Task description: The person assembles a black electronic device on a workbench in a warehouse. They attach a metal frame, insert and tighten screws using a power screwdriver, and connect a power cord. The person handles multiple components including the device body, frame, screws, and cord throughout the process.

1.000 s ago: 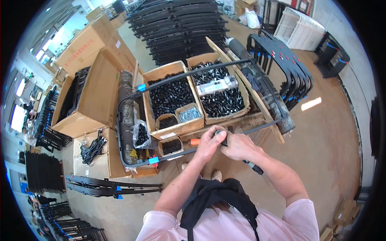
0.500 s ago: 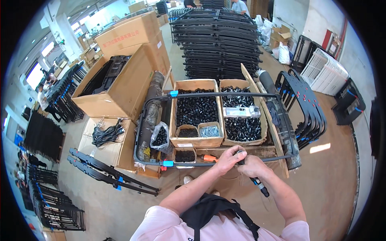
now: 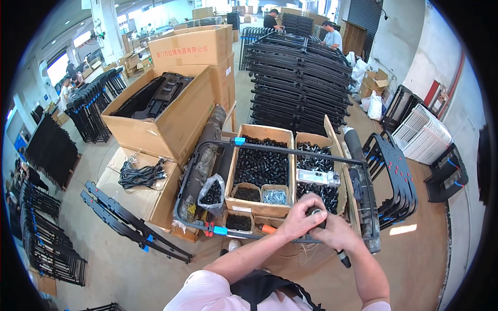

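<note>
Left hand (image 3: 303,217) and right hand (image 3: 338,233) together, both clamped on slim black cylindrical tool (image 3: 343,258) at near rail of round-cornered black frame (image 3: 327,157); hands hide tool's middle, part of rail. Beneath frame: crinkled clear bag (image 3: 219,196), cardboard box (image 3: 259,208) of glossy black pieces, film-wrapped roller (image 3: 207,147). Beyond, brown carton (image 3: 189,122); farther, tall stack of black frames (image 3: 298,85) blocks floor behind.

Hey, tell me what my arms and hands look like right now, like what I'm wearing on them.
Your left hand and right hand are gloveless. Your forearms are bare, with no watch or band visible. The sleeves are short, loose and pale pink.
</note>
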Available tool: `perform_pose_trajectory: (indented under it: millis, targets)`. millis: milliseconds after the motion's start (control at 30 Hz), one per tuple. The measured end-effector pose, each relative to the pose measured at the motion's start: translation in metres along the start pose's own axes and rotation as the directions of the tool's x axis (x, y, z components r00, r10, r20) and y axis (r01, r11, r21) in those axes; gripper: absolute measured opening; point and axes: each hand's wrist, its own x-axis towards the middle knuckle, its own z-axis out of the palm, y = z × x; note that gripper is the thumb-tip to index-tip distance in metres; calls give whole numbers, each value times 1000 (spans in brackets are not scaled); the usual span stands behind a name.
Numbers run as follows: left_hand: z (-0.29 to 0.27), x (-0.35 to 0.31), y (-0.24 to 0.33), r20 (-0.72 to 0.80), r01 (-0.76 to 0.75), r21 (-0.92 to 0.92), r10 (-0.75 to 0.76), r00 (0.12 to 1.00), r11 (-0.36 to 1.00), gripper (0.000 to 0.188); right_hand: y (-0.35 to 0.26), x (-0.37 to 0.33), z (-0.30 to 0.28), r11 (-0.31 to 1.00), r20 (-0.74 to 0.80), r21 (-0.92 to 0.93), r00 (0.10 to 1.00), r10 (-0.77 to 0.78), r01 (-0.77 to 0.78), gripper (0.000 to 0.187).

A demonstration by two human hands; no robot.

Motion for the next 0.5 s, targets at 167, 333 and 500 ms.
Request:
perform_pose_trajectory:
  millis: [167, 333, 500]
  targets:
    - [-95, 16, 0, -124, -45, 35, 49, 991, 998, 21, -50, 61, 20, 986, -71, -148, 993, -93, 82, 72]
    - [-200, -26, -100, -372, 667, -173, -675, 637, 725, 45, -43, 163, 102, 872, -22, -448, 972, -232, 198, 78]
    - [-273, -28, -135, -387, 810, -108, -775, 501, 577, 76, -60, 265, 178, 785, 68, -527, 937, -344, 326, 75]
